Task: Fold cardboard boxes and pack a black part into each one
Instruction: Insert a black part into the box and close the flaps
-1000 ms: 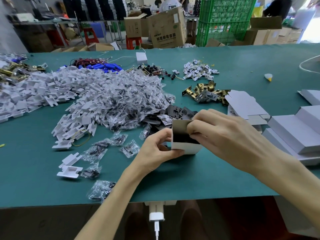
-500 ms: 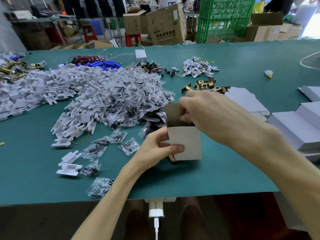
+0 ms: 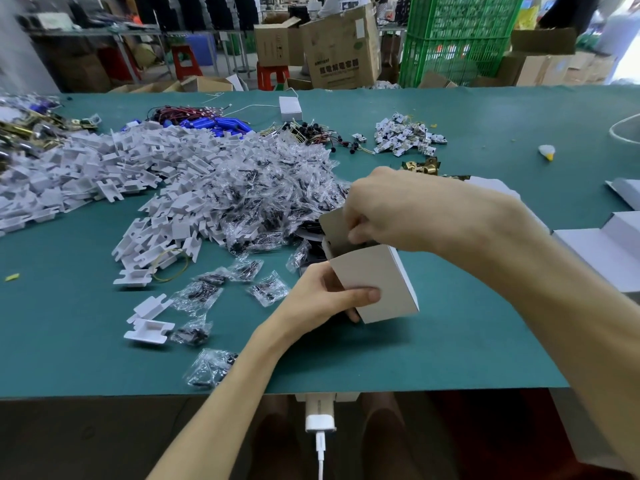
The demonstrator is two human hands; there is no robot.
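Observation:
A small white cardboard box (image 3: pixel 374 282) stands tilted on the green table (image 3: pixel 450 341), its open top facing away from me. My left hand (image 3: pixel 322 299) grips its near side, thumb across the front panel. My right hand (image 3: pixel 398 209) is over the box mouth with curled fingers reaching inside, beside the raised brown flap (image 3: pixel 332 220). What those fingers hold is hidden. Black parts (image 3: pixel 311 226) lie just behind the box.
A large heap of clear bags with dark pieces (image 3: pixel 263 188) and white plastic clips (image 3: pixel 104 168) fills the left half. Loose bags (image 3: pixel 266 289) lie near my left hand. Flat and folded white boxes (image 3: pixel 606 247) stack at the right. Brass hardware (image 3: pixel 420 166) sits behind.
The box went from lying low under both hands to standing tilted with its mouth open. My right hand rose from the box's top edge and now reaches into the opening.

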